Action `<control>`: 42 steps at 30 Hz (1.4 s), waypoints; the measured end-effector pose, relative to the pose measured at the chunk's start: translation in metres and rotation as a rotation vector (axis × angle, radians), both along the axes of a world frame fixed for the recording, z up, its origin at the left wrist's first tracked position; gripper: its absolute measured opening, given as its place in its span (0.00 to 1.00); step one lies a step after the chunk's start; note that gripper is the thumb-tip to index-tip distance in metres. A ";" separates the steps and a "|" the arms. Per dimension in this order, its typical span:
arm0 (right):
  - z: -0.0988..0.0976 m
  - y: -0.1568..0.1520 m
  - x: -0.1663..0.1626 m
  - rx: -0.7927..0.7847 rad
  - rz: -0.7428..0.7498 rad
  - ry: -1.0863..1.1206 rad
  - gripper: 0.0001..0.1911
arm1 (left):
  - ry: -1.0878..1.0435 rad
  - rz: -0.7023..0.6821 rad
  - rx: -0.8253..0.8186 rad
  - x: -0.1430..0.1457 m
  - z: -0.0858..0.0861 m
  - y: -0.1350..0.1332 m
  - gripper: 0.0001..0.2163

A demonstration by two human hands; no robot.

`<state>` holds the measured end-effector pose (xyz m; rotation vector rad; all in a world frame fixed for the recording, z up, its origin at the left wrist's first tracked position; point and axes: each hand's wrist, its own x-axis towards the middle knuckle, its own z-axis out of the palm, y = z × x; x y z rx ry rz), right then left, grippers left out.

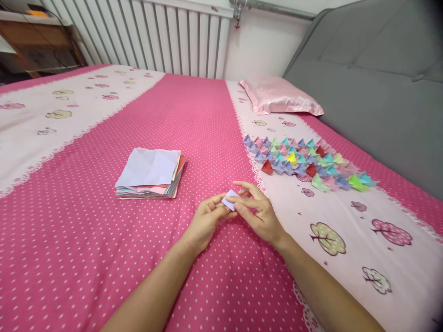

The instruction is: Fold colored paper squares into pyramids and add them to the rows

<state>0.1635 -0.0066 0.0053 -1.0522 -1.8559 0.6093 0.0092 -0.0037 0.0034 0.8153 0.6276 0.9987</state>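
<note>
Your left hand (204, 222) pinches a small, pale lilac folded paper (231, 193), diamond-shaped and flat-faced, between thumb and fingers. Your right hand (259, 213) has loosely curved fingers, with fingertips touching the same piece; you cannot tell whether they grip it. The paper sits between your hands, above a bright pink bedspread (204, 124) with white dots and paler, lace-edged bands printed with trees.

Left of your hands lies an uneven stack of paper sheets (148, 168), its lilac top sheet creased, with pink, red and grey-blue edges showing below. On the right, small pointed folded-paper shapes (291, 158) stand in close rows: lilac, pink, aqua, green, red and yellow. A shiny pink pillow (277, 94) lies beyond them, beside a smooth grey headboard (370, 69).

Your fingers hide part of the paper, including its underside and folds. Some rear shapes are hidden by those in front. Your forearms are cut off at the bottom edge.
</note>
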 end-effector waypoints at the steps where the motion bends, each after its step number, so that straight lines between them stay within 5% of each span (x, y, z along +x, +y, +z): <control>1: -0.001 0.001 -0.001 -0.005 -0.016 0.017 0.14 | 0.008 -0.005 0.011 -0.001 -0.001 0.000 0.11; 7: -0.005 0.002 -0.005 -0.108 -0.056 0.219 0.07 | 0.142 -0.019 0.074 -0.002 -0.004 0.003 0.13; 12: -0.004 0.003 -0.002 -0.336 -0.062 0.368 0.13 | 0.284 -0.071 0.061 -0.002 -0.004 0.001 0.13; 21: 0.003 -0.003 -0.003 -0.253 -0.066 0.177 0.09 | 0.380 -0.133 0.091 0.000 -0.007 -0.002 0.16; 33: -0.008 0.004 -0.006 -0.503 -0.045 0.458 0.09 | 0.384 -0.084 0.043 0.002 -0.014 0.001 0.17; 42: -0.006 0.004 -0.002 -0.455 0.033 0.353 0.09 | 0.604 0.042 0.332 -0.003 -0.011 0.001 0.12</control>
